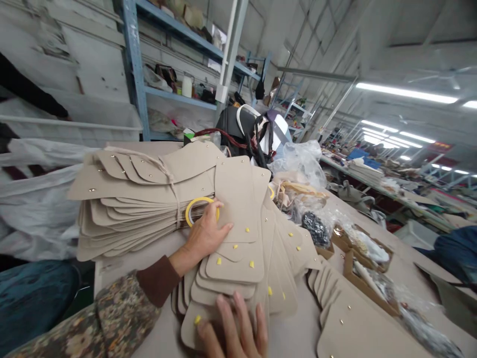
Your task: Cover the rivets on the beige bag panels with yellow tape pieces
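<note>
Large workshop: cluttered blue metal shelves (pixel 132 64) stand before a pale wall (pixel 270 25); to the right, bright tube lights (pixel 406 93) shine above a long, crowded bench (pixel 387 190).

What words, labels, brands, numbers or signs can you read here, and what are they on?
None can be read.
Red sign, far off on the right: too small and blurred.
Tan pieces and yellow tape roll: no legible lettering.

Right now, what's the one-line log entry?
left hand: touching yellow tape roll | right hand: spread over beige panels | tied bundle: beside panels
</note>
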Demonstrator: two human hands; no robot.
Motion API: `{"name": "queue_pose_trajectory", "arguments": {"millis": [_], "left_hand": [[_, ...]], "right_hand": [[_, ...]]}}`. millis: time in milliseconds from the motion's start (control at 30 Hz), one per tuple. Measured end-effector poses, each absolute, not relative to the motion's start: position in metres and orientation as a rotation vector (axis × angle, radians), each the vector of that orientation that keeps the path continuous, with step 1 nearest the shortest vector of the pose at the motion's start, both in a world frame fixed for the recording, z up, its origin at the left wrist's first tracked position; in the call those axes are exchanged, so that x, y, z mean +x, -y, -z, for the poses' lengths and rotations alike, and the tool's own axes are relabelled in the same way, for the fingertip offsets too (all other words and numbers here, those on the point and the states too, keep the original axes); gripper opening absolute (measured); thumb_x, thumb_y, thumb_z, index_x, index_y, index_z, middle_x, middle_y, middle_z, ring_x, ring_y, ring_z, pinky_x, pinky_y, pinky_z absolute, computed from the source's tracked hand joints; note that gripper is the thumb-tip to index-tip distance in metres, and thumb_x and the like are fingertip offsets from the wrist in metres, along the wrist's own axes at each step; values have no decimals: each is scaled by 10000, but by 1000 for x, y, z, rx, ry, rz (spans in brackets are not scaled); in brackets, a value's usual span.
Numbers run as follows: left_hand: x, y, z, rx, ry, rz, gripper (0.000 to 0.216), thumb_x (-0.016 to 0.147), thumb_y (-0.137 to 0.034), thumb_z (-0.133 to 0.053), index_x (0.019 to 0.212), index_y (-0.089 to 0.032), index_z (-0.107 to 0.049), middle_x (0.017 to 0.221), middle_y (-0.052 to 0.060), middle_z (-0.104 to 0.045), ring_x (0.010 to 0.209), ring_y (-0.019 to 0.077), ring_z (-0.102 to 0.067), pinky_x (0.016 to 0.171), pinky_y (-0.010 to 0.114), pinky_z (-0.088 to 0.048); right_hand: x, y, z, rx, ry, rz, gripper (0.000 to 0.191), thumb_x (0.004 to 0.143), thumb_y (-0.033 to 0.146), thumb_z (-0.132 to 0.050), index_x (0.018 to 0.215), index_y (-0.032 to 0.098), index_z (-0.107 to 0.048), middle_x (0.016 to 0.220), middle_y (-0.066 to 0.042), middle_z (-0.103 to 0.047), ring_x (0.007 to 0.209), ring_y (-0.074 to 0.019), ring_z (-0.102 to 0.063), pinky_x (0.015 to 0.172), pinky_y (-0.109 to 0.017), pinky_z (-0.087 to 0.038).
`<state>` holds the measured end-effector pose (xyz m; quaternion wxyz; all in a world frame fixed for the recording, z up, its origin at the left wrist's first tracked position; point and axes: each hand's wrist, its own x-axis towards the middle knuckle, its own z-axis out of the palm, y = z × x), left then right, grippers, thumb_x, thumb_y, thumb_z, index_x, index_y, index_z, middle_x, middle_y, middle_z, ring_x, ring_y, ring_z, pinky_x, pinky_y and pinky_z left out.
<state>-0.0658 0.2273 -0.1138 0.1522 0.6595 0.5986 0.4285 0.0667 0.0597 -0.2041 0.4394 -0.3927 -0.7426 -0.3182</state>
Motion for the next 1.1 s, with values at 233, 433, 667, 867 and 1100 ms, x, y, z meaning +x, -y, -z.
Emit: {"name": "queue_pose_trajectory", "arguments": {"millis": [233, 433, 667, 867, 1100], "left_hand": [[-60, -223, 102, 1922, -1730, -1178, 507, 818, -248, -687, 1248, -227, -419, 1407, 125, -533, 1283, 313, -567, 1060, 474, -491], [-50, -225, 99, 1933, -1734, -1127, 504, 827, -220, -692, 1251, -230, -420, 1407, 115, -520, 1282, 286, -565, 1072, 429, -483], [-44, -235, 95, 1959, -1736, -1183, 491, 838, -191, -682, 1243, -210, -406, 1378, 142, -511, 1278, 300, -557, 1024, 424, -504], [-25, -260, 72, 1996, -1792, -1135, 546, 849, -226, -692, 1300, -216, -384, 1386, 140, -474, 1210, 274, -585, 955, 369, -516], [-25, -298, 46, 1946, -1880, -1137, 538, 861, -302, -689, 1297, -204, -390, 1333, 142, -507, 1146, 280, -607, 941, 386, -500]], "right_hand": [[120, -90, 157, -1020, 2123, 645, 146, 873, 468, -693, 964, 360, -725, 1155, -17, -741, 1179, -324, -632, 1200, -602, -183], [145, -90, 134, -856, 2508, 713, 673, 822, 762, -563, 1262, 261, -652, 1313, -141, -659, 1308, -414, -499, 1204, -612, -52], [167, -113, 113, -897, 2631, 764, 507, 788, 501, -719, 1243, 292, -639, 1335, -89, -654, 1263, -382, -507, 1214, -583, 42], [197, -151, 72, -1158, 2772, 477, 656, 718, 316, -816, 1334, 287, -592, 1425, -102, -559, 1370, -404, -393, 1184, -615, -178], [214, -206, 52, -1241, 2752, 455, 495, 927, 362, -644, 1409, 304, -544, 1456, -82, -537, 1386, -348, -398, 1148, -595, -278]]}}
